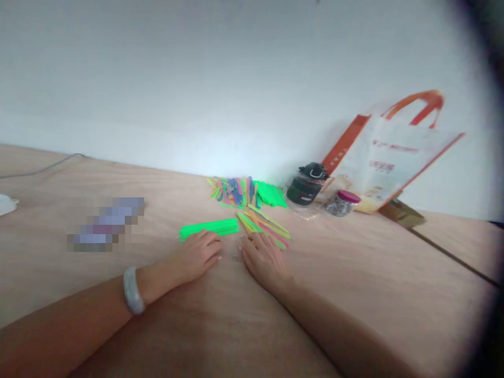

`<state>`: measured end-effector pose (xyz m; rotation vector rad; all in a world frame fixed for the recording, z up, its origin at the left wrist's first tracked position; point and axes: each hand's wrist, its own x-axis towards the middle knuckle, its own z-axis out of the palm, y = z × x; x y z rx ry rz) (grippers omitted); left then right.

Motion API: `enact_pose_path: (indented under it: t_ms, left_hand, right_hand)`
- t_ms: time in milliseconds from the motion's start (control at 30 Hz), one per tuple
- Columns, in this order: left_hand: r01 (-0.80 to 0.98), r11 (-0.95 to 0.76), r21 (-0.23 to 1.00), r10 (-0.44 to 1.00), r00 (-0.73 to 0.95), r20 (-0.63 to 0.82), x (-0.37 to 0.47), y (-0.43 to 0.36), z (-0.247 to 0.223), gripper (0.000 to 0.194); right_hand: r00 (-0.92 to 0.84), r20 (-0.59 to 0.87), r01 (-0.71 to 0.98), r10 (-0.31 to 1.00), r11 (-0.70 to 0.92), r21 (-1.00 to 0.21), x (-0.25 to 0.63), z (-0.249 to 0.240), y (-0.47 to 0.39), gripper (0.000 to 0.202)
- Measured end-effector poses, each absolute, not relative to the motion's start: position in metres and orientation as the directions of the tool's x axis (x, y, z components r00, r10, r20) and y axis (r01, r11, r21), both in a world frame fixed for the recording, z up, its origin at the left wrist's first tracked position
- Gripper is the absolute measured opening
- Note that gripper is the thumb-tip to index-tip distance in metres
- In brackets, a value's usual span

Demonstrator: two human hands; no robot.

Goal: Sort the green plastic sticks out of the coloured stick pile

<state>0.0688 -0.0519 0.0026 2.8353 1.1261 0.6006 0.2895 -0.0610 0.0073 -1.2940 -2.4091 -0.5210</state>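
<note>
My left hand [200, 254] rests on the table with its fingers loosely bent and apart from the thumb. Nothing shows in its grasp. Just beyond its knuckles lies a bundle of bright green strips [208, 227], roughly lined up side by side. To the right, my right hand [264, 258] lies palm down at the near end of a loose fan of yellow, orange, pink and green strips [268, 223]. Its fingers are stretched out over their near ends, and what lies under them is hidden. A grey bangle [134, 290] circles my left wrist.
By the wall are a mixed-colour strip pile [232, 191] and a green strip pile [271, 193]. A dark bottle [305, 186], a pink-lidded jar [342, 203] and a white bag with orange handles [388, 157] stand right. A blurred-out object [108, 223] and a cable [47, 168] lie left.
</note>
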Motion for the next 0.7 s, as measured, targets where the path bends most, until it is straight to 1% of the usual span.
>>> enact_pose_path:
  t_ms: [67, 133, 267, 400, 567, 633, 700]
  left_hand:
    - [0.728, -0.677, 0.110, 0.713, 0.610, 0.345, 0.075, -0.040, 0.004, 0.023]
    - [0.780, -0.620, 0.077, 0.753, 0.566, 0.336, 0.079, -0.030, 0.006, 0.021]
    - [0.806, -0.587, 0.077, 0.779, 0.537, 0.324, 0.080, -0.019, 0.003, 0.017]
    - [0.789, -0.608, 0.084, 0.764, 0.554, 0.329, 0.080, -0.019, 0.000, 0.017]
    - [0.786, -0.616, 0.049, 0.746, 0.563, 0.356, 0.084, -0.022, 0.002, 0.022]
    - [0.784, -0.618, 0.048, 0.743, 0.564, 0.361, 0.086, -0.021, 0.003, 0.025]
    - [0.790, -0.611, 0.054, 0.750, 0.555, 0.360, 0.087, -0.020, 0.003, 0.027]
  right_hand:
    - [-0.467, 0.476, 0.883, 0.746, 0.418, 0.211, 0.291, 0.007, -0.049, 0.020]
    - [-0.403, 0.479, 0.915, 0.779, 0.337, 0.222, 0.294, 0.006, -0.040, 0.021]
    - [-0.296, 0.443, 0.950, 0.846, 0.210, 0.233, 0.306, 0.002, -0.028, 0.021]
    - [-0.291, 0.396, 0.948, 0.871, 0.207, 0.240, 0.315, -0.002, -0.024, 0.020]
    - [-0.269, 0.413, 0.957, 0.870, 0.191, 0.220, 0.316, -0.001, -0.022, 0.022]
    - [-0.253, 0.409, 0.964, 0.877, 0.191, 0.188, 0.316, 0.000, -0.021, 0.023]
    - [-0.224, 0.410, 0.974, 0.884, 0.188, 0.127, 0.317, 0.002, -0.020, 0.023]
